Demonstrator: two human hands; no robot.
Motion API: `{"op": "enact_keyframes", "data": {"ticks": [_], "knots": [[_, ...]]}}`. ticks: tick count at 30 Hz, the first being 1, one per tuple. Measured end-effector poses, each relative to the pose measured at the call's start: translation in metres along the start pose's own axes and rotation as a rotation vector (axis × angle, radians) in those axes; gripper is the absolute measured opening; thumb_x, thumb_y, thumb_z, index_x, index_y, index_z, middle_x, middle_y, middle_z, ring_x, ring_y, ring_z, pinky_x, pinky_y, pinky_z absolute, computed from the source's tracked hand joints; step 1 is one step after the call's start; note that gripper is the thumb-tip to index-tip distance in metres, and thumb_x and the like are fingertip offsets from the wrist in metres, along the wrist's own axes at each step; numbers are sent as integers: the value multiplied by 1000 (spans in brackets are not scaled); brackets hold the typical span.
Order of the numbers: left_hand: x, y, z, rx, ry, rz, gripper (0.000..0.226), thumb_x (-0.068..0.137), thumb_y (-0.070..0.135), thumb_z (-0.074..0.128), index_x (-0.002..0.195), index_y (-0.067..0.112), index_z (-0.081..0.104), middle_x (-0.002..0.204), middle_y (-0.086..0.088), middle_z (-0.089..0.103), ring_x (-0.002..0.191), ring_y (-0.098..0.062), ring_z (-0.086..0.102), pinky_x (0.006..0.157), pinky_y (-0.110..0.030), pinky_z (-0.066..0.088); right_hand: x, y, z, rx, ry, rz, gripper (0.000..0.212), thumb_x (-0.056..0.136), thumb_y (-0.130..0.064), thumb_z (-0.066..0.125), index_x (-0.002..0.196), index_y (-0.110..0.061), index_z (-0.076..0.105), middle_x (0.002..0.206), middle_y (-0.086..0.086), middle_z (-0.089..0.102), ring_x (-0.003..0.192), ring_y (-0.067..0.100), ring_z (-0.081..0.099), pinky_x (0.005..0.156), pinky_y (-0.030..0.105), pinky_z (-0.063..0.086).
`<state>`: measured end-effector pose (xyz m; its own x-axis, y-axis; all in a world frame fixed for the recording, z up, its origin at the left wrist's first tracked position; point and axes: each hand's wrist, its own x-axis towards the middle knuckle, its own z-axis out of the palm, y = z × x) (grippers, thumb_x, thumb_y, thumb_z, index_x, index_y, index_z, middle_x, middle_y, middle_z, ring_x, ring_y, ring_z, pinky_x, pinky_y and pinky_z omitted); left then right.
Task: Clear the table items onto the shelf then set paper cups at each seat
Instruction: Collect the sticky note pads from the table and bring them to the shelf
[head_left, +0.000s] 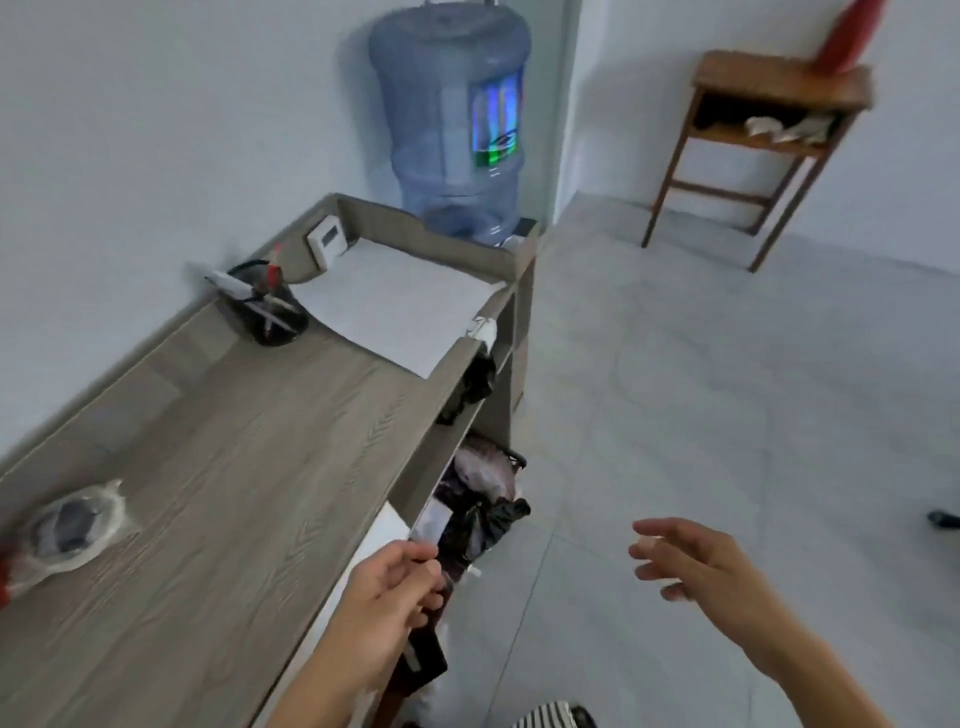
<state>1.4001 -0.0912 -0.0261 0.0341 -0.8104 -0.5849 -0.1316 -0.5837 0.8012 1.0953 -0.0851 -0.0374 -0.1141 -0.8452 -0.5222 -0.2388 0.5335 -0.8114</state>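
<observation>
My left hand (395, 592) is closed on a thin flat dark-and-white item (430, 526), held upright at the front edge of the grey wood-grain shelf unit (249, 467). The item's lower end pokes out below my fingers; blur hides what it is. My right hand (696, 561) hovers over the floor to the right of the shelf unit, fingers spread and holding nothing. No paper cups are visible.
The shelf top holds a black pen holder (270, 312), a white sheet (400, 301), a small white device (324, 241) and a plastic-wrapped item (72, 530). Black bags (483, 514) fill the lower compartments. A water bottle (452, 119) stands behind; a wooden stand (769, 135) is far right.
</observation>
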Motion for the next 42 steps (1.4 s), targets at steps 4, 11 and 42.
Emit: {"op": "enact_keyframes", "data": {"ticks": [4,11,42], "knots": [[30,43,66,112,-75,83,11,92,10,61,100,12,68,85,-12,75,78,-22,69,72,-35,53,0,20,-81,116,195,17,14,92,-18,60,103,-19,69,91,4,76,85,20,72,74,34,52],[102,101,157,264,-227,135,12,92,10,60,101,13,68,87,-11,76,83,-24,71,71,-30,54,30,40,-179,256,417,71,14,92,-22,60,104,-22,69,91,0,77,82,14,73,75,34,55],[451,475,733,542,-620,367,18,85,25,70,101,18,66,87,-12,75,82,-22,71,72,-32,55,362,-36,-705,402,785,112,15,90,-23,64,104,-25,68,91,-3,77,83,11,73,79,36,55]]}}
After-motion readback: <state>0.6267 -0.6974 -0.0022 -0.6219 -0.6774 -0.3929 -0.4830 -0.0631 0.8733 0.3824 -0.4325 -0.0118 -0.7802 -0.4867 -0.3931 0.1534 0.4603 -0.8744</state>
